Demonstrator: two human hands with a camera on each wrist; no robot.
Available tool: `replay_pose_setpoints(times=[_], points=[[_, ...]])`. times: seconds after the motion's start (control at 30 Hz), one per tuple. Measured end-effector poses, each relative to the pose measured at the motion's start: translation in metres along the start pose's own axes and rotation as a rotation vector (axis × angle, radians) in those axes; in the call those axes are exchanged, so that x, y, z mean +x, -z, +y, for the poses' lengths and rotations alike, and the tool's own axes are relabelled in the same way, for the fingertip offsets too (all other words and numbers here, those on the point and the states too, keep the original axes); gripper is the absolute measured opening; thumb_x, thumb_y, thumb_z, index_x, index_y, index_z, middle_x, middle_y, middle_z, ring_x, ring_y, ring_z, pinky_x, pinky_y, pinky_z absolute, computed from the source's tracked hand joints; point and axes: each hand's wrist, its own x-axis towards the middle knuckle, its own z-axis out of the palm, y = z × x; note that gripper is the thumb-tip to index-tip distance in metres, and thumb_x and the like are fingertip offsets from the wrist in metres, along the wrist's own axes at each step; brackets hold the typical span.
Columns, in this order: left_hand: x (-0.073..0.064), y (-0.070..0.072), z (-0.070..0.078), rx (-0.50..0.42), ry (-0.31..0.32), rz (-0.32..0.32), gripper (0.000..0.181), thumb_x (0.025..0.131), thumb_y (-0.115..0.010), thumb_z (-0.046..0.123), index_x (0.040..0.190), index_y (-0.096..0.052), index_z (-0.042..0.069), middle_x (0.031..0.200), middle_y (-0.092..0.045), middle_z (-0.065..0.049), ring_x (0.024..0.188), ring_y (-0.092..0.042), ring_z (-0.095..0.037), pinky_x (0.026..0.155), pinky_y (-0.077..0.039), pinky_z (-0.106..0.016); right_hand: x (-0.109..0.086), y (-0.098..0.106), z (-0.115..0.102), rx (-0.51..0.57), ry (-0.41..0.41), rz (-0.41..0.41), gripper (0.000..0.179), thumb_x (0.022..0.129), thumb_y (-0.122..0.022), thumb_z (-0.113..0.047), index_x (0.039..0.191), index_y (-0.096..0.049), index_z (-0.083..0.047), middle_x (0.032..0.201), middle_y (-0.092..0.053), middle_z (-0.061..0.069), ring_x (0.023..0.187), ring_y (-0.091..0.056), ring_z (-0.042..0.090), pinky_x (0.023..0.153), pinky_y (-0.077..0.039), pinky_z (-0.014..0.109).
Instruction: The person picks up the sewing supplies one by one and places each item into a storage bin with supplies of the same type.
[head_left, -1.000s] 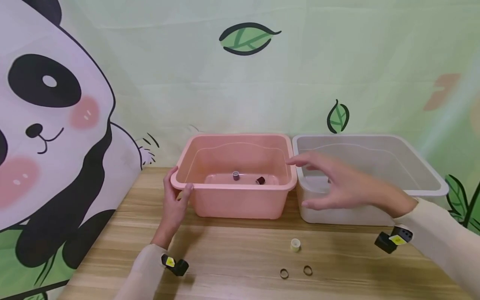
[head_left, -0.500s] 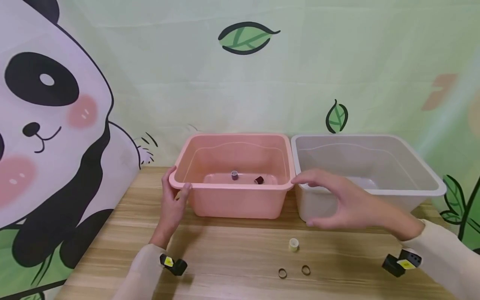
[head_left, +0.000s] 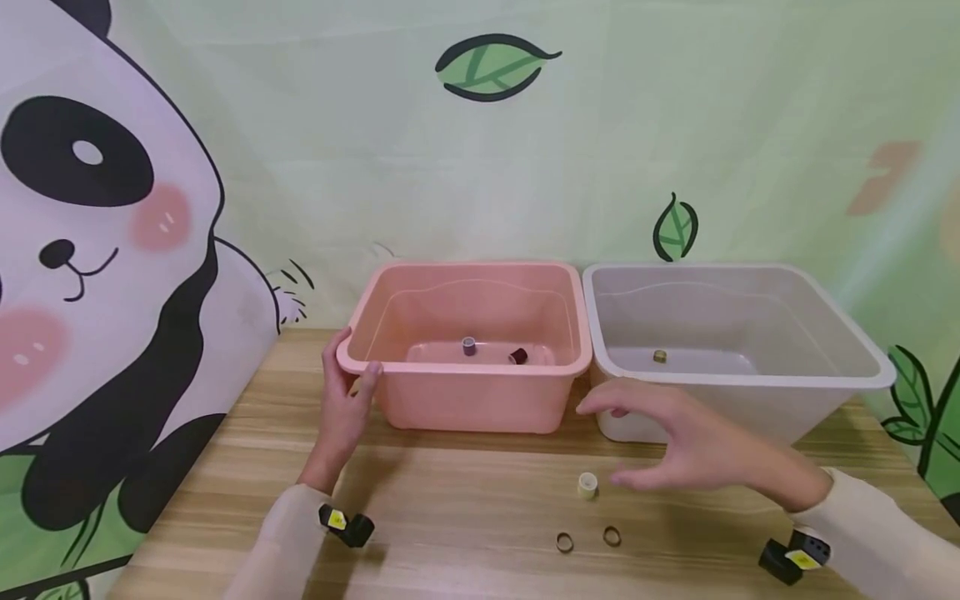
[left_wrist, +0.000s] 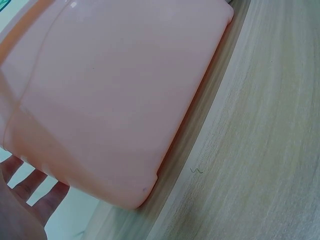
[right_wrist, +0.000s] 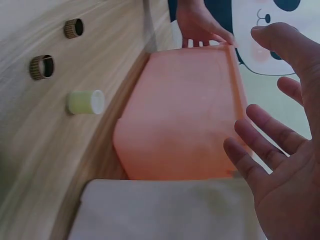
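My left hand (head_left: 345,417) grips the left front corner of a pink plastic bin (head_left: 472,400), thumb on the front rim and fingers along the outer side. In the pink bin lie a small grey-white cylinder (head_left: 468,346) and a dark brown-red one (head_left: 518,357). Holding nothing, my right hand (head_left: 697,437) hovers before the grey bin (head_left: 750,381), thumb and fingers spread apart. Just left of its thumb a pale yellow-green cylinder (head_left: 588,485) stands on the table. Two ridged brownish rings (head_left: 565,542) (right_wrist: 42,67) lie nearer the front.
The grey bin stands right beside the pink one and has a small gold-coloured ring (head_left: 659,357) inside. Both bins rest on a wood-grain table (head_left: 450,517). Behind them hangs a green backdrop (head_left: 337,125) printed with a panda and leaves.
My right hand has come down and back from the grey bin's near rim toward the table, staying spread. The gold-coloured ring in that bin now shows clearly. The left hand keeps its grip.
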Motion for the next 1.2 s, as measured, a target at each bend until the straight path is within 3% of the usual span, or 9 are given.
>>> replay_pose_setpoints(times=[0.13, 0.43, 0.8, 1.0, 1.2], points=[[0.000, 0.000, 0.000, 0.012, 0.009, 0.000, 0.065, 0.105, -0.059, 0.025, 0.159, -0.022, 0.027, 0.157, -0.036, 0.000, 0.136, -0.046, -0.034, 0.101, -0.047, -0.018, -0.004, -0.009, 0.007, -0.002, -0.013, -0.015, 0.070, 0.076, -0.093, -0.026, 0.137, -0.060, -0.021, 0.136, -0.062, -0.004, 0.122, -0.059, 0.013, 0.095, -0.055, 0.034], [0.000, 0.001, 0.000, 0.013, 0.006, 0.000, 0.064, 0.106, -0.057, 0.019, 0.159, -0.022, 0.027, 0.158, -0.035, 0.000, 0.137, -0.046, -0.032, 0.102, -0.047, -0.020, -0.011, -0.027, 0.021, 0.056, -0.051, -0.022, 0.068, 0.074, -0.093, -0.016, 0.134, -0.062, -0.016, 0.134, -0.062, -0.006, 0.118, -0.060, 0.011, 0.094, -0.055, 0.031], [0.001, 0.000, -0.001, -0.010, -0.005, -0.001, 0.064, 0.106, -0.058, 0.021, 0.159, -0.022, 0.025, 0.157, -0.036, -0.002, 0.135, -0.045, -0.036, 0.099, -0.047, -0.015, -0.021, -0.047, 0.037, -0.015, -0.109, -0.025, 0.063, 0.077, -0.091, -0.023, 0.133, -0.062, -0.027, 0.132, -0.063, -0.011, 0.119, -0.060, 0.013, 0.098, -0.053, 0.038], [0.001, 0.000, -0.001, -0.006, 0.002, 0.001, 0.064, 0.105, -0.058, 0.022, 0.159, -0.022, 0.026, 0.158, -0.036, -0.001, 0.135, -0.045, -0.036, 0.099, -0.047, -0.016, -0.026, -0.058, 0.046, -0.021, -0.108, -0.038, 0.061, 0.077, -0.090, -0.024, 0.132, -0.064, -0.019, 0.131, -0.064, -0.011, 0.120, -0.060, 0.014, 0.099, -0.051, 0.042], [0.001, 0.000, -0.001, 0.000, 0.007, 0.002, 0.064, 0.105, -0.057, 0.017, 0.159, -0.022, 0.026, 0.158, -0.036, -0.001, 0.135, -0.046, -0.032, 0.100, -0.047, -0.017, -0.029, -0.066, 0.051, -0.036, -0.104, -0.056, 0.060, 0.078, -0.090, -0.025, 0.132, -0.064, -0.022, 0.129, -0.065, -0.011, 0.118, -0.060, 0.015, 0.099, -0.050, 0.043]])
